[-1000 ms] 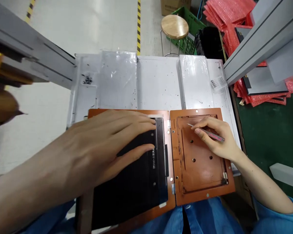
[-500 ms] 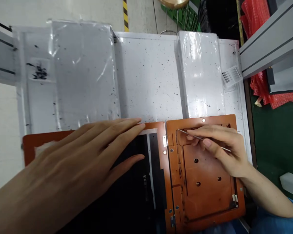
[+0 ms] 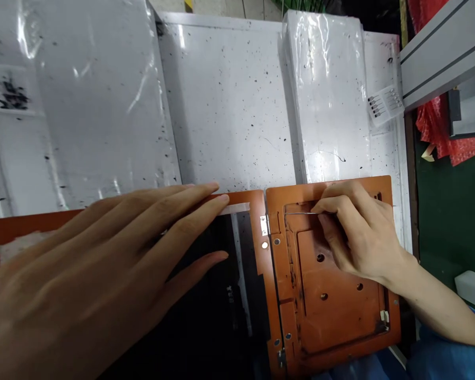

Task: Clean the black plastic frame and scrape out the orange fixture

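Note:
A hinged orange fixture (image 3: pixel 340 330) lies open at the front of the table, its two halves joined by small metal hinges (image 3: pixel 264 226). Across the left half rests a dark flat panel (image 3: pixel 206 311). My left hand (image 3: pixel 114 264) lies over that half with fingers stretched out, the fingertips near a white strip (image 3: pixel 237 208) along the panel's top edge. Above the right half, my right hand (image 3: pixel 352 232) pinches a thin metal needle-like tool (image 3: pixel 298 213). Its tip points left, at the upper left corner of the recess. Part of the tool is hidden by my fingers.
Plastic-wrapped white stacks stand behind the fixture, one at the left (image 3: pixel 98 105) and one at the right (image 3: pixel 328 100). A clear case (image 3: pixel 386 105) holds several small pieces. Dark specks dot the white tabletop (image 3: pixel 229 105). A grey metal post (image 3: pixel 443 58) rises at the right.
The view has moved closer and tilted down. My right hand has turned, with its fingers curled more tightly round the tool, which now lies nearly level. My left hand stays spread over the panel.

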`<action>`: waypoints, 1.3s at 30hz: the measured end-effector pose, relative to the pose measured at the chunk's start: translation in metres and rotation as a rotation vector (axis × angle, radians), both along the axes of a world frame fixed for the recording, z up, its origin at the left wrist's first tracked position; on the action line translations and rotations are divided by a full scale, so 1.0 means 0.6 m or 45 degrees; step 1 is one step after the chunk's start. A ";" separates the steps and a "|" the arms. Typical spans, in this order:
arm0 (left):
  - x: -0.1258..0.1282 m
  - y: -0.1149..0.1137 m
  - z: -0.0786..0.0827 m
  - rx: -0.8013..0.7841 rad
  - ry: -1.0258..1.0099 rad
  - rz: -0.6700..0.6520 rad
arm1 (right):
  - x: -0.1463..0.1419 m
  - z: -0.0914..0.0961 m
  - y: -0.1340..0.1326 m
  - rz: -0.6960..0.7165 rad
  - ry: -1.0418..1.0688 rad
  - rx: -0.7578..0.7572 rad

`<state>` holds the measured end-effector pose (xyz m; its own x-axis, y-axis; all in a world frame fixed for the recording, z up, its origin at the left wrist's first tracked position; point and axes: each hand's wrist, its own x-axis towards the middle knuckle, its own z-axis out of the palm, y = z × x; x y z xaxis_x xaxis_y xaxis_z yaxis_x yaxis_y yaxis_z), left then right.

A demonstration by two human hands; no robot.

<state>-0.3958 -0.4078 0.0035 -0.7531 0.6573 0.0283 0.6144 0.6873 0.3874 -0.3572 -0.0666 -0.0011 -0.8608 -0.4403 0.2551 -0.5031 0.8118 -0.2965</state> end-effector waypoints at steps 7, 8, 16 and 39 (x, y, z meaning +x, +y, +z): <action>0.001 -0.010 -0.005 0.023 0.027 -0.014 | 0.005 -0.006 -0.002 0.039 0.053 0.117; -0.003 -0.005 -0.002 -0.019 0.044 -0.018 | 0.005 -0.005 -0.003 0.046 0.058 0.126; -0.002 0.001 -0.017 -0.079 0.051 -0.007 | 0.004 -0.007 -0.004 0.044 0.097 0.108; 0.006 -0.023 -0.076 0.038 -0.021 -0.061 | 0.006 -0.010 -0.002 -0.011 0.002 0.055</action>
<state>-0.3922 -0.4216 -0.0421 -0.7212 0.6918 0.0362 0.6397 0.6451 0.4178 -0.3533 -0.0677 -0.0070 -0.8644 -0.4434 0.2369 -0.4962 0.8283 -0.2602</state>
